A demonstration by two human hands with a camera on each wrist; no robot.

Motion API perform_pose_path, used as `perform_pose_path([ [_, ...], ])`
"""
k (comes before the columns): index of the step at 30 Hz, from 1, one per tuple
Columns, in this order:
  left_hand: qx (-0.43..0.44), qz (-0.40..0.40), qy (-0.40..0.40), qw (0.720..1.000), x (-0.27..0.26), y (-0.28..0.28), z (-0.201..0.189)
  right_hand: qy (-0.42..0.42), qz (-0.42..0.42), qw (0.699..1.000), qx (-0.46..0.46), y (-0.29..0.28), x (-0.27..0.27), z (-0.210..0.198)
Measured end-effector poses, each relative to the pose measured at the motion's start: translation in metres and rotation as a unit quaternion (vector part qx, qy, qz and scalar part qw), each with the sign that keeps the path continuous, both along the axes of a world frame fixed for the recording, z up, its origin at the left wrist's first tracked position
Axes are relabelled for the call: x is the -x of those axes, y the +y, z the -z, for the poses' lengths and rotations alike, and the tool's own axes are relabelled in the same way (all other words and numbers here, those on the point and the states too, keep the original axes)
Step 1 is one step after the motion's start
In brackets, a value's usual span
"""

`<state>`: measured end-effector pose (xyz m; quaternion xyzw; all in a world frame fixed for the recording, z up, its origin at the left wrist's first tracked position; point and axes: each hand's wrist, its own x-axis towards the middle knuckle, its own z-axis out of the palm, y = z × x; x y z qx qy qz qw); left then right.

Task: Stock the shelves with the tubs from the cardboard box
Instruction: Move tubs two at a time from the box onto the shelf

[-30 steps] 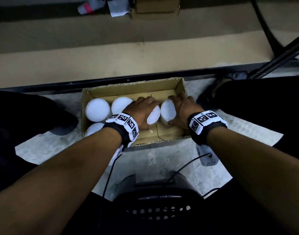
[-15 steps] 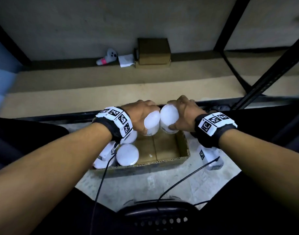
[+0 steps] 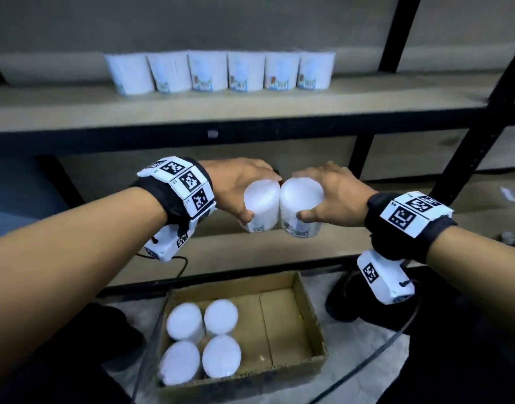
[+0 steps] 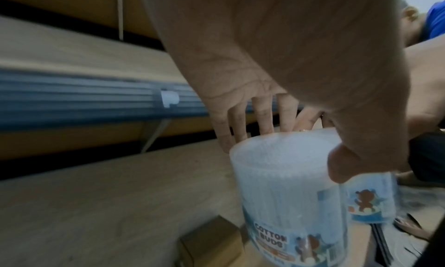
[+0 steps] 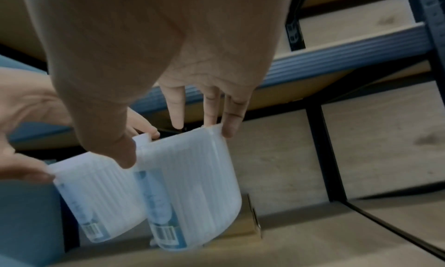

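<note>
My left hand grips a white cotton-bud tub by its lid, fingers over the top and thumb at the side. My right hand grips a second tub the same way. The two tubs touch side by side in mid-air, in front of the lower shelf. The left wrist view shows the left tub with its bear label; the right wrist view shows both tubs, the right one nearer. Below sits the cardboard box with several white-lidded tubs in its left half.
Several tubs stand in a row at the back of the upper shelf. Black uprights frame the shelving on the right. A small brown box lies on the lower shelf. Cables trail over the floor near the cardboard box.
Both hands have lifted their tubs out of the cardboard box and up to the height of the lower shelf. The view has tilted upward, bringing the upper shelf's row of tubs into sight.
</note>
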<state>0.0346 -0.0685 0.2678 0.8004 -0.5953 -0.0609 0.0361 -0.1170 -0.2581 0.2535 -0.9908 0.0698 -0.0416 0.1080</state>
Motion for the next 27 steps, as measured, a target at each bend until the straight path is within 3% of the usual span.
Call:
perform_pose_path([
  [7, -0.003, -0.017, -0.067, 0.998, -0.005, -0.006, -0.099, -0.086, -0.007, 0.996, -0.019, -0.016, -0.019, -0.073],
  [13, 0.003, -0.070, -0.104, 0.992, -0.004, -0.015, -0.159, -0.119, -0.004, 0.992, -0.037, -0.028, -0.025, -0.131],
  [18, 0.010, -0.109, -0.108, 0.988, -0.010, -0.031, -0.188, -0.142, 0.010, 0.988, -0.064, -0.043, -0.038, -0.160],
  [27, 0.008, -0.137, -0.094, 0.986, -0.033, -0.068, -0.209, -0.171, 0.073, 0.979, -0.079, -0.070, -0.067, -0.170],
])
